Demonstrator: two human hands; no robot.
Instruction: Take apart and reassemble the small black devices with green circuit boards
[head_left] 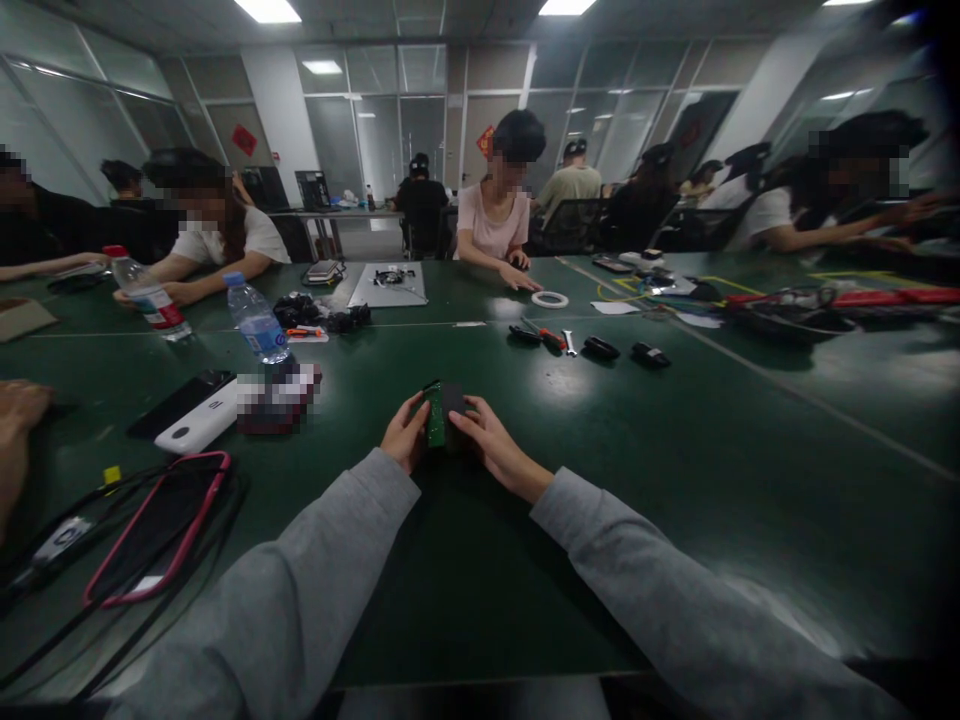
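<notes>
Just above the green table (480, 600), my left hand (407, 432) grips a green circuit board (436, 418) by its left side. Pressed close beside the board is a flat dark grey piece (453, 400), which my right hand (487, 438) holds with the thumb on its face. Whether the two pieces are joined, I cannot tell. Farther off lie a screwdriver (553, 340), a small wrench (570, 343) and several small black parts (601, 348).
To the left are a pink-cased phone (157, 530) with cables, a white power bank (199, 412) and two bottles, one a blue-capped water bottle (259, 320). A white tape roll (550, 299) lies near a co-worker's hand (517, 278) across the table. Another person's hand (19, 420) rests at left.
</notes>
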